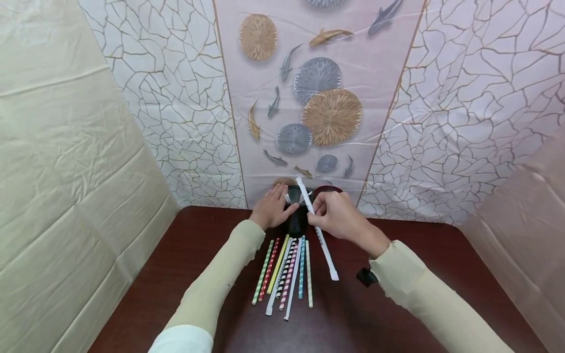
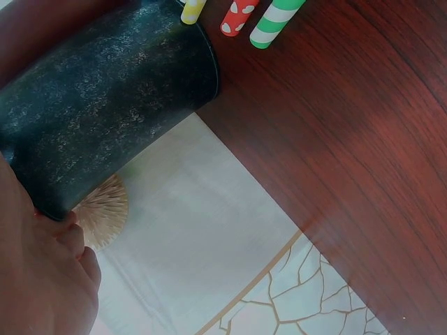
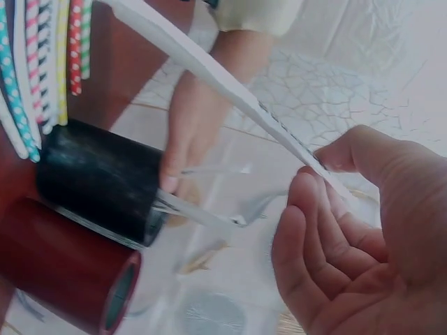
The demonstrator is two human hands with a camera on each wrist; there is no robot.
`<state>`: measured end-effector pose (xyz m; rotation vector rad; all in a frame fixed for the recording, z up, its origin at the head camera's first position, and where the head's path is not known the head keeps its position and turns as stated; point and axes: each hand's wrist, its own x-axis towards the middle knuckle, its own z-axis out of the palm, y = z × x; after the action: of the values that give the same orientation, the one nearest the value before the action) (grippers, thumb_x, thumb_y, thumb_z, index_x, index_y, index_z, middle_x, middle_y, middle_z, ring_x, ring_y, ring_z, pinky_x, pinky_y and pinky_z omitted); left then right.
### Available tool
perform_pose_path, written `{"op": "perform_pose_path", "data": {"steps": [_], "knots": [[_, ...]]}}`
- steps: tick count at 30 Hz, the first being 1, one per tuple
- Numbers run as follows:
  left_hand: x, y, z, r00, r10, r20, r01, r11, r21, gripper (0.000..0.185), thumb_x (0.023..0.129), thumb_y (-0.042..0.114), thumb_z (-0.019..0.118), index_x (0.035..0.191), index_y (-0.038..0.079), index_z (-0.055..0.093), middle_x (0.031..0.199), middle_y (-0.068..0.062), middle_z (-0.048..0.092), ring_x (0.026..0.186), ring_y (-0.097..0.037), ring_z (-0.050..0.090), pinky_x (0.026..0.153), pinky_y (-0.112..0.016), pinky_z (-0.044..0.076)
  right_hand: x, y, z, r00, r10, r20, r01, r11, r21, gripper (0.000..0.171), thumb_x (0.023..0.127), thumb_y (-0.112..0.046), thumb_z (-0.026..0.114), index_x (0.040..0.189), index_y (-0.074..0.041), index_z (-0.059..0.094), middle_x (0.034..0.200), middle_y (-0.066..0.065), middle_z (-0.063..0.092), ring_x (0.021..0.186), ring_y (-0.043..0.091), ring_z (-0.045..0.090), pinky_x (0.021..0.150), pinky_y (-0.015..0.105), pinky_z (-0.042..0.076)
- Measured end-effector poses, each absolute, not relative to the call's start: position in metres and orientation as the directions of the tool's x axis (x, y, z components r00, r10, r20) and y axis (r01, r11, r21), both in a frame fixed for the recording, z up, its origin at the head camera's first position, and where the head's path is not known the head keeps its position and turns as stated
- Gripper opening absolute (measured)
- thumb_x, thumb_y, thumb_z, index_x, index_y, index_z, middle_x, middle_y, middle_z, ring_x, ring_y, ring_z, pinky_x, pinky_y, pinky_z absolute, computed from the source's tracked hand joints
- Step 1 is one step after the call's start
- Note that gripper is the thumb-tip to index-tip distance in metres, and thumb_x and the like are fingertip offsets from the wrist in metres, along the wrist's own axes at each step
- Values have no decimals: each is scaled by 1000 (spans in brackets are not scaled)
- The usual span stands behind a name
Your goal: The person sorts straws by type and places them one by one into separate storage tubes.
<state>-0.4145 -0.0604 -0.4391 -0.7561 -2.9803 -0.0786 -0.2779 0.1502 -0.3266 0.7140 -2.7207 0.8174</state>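
Sleeves (image 1: 220,279) fill the bottom of the head view. Right hand (image 1: 337,215): fingers (image 3: 318,230) curled, thumb pinching a white wrapped straw (image 1: 319,234), which slants from above the black cup (image 1: 296,220) down toward the table (image 1: 388,314). Left hand (image 1: 271,208): fingers curled on the black cup's rim, gripping it. Red cup (image 3: 66,269) touches the black one, behind it. Row of coloured paper straws (image 1: 287,274) lies flat on the table just in front of the cups, beside the white straw.
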Motion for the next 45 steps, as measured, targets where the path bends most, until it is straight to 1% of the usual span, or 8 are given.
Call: {"op": "perform_pose_path", "data": {"steps": [5,12,16,21,30,34,41,45], "knots": [[-418,-60,-441,-883,467,55,469,883,28,87,110,67,17,169,3,13,179,-14,9,167,-28,12,136,-42,17,-282,144,-310,-818,-355,453,-550,713,-434,10,87,-14,76,83,-7,71,75,3,74,65,9,67,63,26,57],[-413,-61,-437,-880,470,64,473,880,35,87,110,66,18,169,2,14,179,-15,12,167,-29,13,136,-42,18,-289,142,-282,-766,-309,563,-602,651,-462,10,90,-9,75,88,0,72,79,13,76,68,20,73,62,25,61],[-413,-61,-437,-880,471,59,474,880,36,86,111,65,17,169,2,13,179,-14,11,167,-29,12,136,-42,16,-296,144,-265,-736,-240,633,-609,643,-464,12,91,-11,76,89,0,73,80,14,77,67,23,73,61,17,56],[-413,-60,-437,-883,465,57,467,884,29,87,110,67,17,169,3,13,179,-14,10,167,-28,13,136,-42,16,-304,145,-253,-688,-163,707,-618,642,-453,15,94,-14,76,92,0,72,80,14,77,68,23,72,63,10,50],[-412,-61,-437,-880,471,60,473,881,23,88,110,68,16,169,3,13,179,-14,10,167,-27,14,136,-41,17,-315,142,-252,-605,-30,795,-637,617,-462,19,95,-18,77,95,0,71,84,13,76,71,23,73,66,5,47],[-412,-61,-438,-880,471,56,473,881,21,88,110,68,16,169,3,14,179,-13,11,167,-27,14,136,-41,17,-323,138,-254,-574,5,819,-663,584,-469,19,94,-15,77,95,2,71,85,15,77,73,24,73,67,5,49],[-414,-60,-439,-884,465,46,466,885,15,88,110,68,15,169,4,12,179,-13,10,167,-26,12,136,-40,16,-339,133,-260,-577,33,816,-666,559,-494,18,94,-13,76,95,3,70,87,17,77,75,25,74,68,9,53],[-414,-60,-439,-883,467,53,469,883,17,88,110,68,16,169,3,14,179,-13,11,167,-26,13,136,-41,16,-349,131,-268,-577,51,815,-661,556,-503,18,94,-13,76,95,4,71,87,17,78,76,27,76,69,6,52]]}}
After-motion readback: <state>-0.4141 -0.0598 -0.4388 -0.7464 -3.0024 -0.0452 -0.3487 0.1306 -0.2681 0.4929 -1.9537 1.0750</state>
